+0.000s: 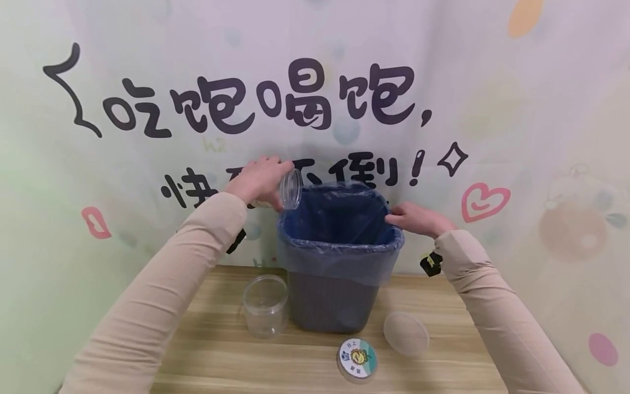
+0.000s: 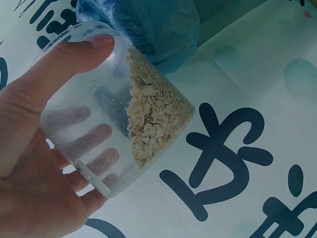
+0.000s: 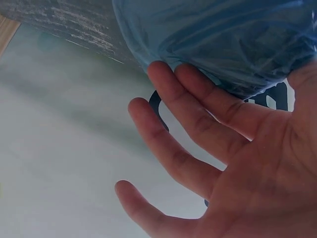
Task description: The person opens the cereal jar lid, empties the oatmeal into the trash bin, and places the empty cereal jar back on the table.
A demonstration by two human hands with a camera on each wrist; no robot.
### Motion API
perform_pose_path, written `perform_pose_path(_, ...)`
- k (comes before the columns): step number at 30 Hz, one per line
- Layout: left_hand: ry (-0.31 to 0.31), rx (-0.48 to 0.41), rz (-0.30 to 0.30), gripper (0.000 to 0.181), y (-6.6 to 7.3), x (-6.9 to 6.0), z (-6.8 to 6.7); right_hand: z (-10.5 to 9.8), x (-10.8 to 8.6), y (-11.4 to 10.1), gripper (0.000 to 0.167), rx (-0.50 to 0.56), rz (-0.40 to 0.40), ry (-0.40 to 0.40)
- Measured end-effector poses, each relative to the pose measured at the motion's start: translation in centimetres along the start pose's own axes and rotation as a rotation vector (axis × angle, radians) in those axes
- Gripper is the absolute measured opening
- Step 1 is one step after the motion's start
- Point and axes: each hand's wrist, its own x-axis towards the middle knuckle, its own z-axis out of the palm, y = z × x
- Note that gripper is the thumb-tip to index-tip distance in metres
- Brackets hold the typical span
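Observation:
My left hand [image 1: 261, 179] grips a clear plastic jar [image 1: 291, 190], tipped with its mouth toward the left rim of a grey trash can [image 1: 332, 306]. In the left wrist view, rolled oats [image 2: 154, 116] lie banked toward the jar's base, and the thumb and fingers wrap its sides. A blue plastic liner [image 1: 339, 261] covers the can's inside and folds over its rim. At the right rim, my right hand [image 1: 418, 218] holds the can's edge with the thumb over the top. Its index and middle fingers [image 3: 195, 116] touch the liner outside; the other fingers are spread apart.
An uncovered clear jar [image 1: 264, 314] stands on the wooden table [image 1: 206, 339] left of the can. In front lie a round lid with a printed label [image 1: 357, 358] and a translucent round lid [image 1: 406, 334]. A printed cloth backdrop [image 1: 315, 33] hangs close behind.

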Motion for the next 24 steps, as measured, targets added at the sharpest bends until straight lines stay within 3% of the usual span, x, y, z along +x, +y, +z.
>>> perform_pose_path(14,-0.011,0.04,0.014,0.087,0.5,0.3,-0.3,-0.2,-0.4,0.1,0.028,-0.025,-0.011,0.003)
perform_pose_path(24,-0.048,0.137,0.012,0.085,1.7,1.1,-0.6,-0.1,-0.1,-0.1,0.026,-0.03,0.012,-0.009)
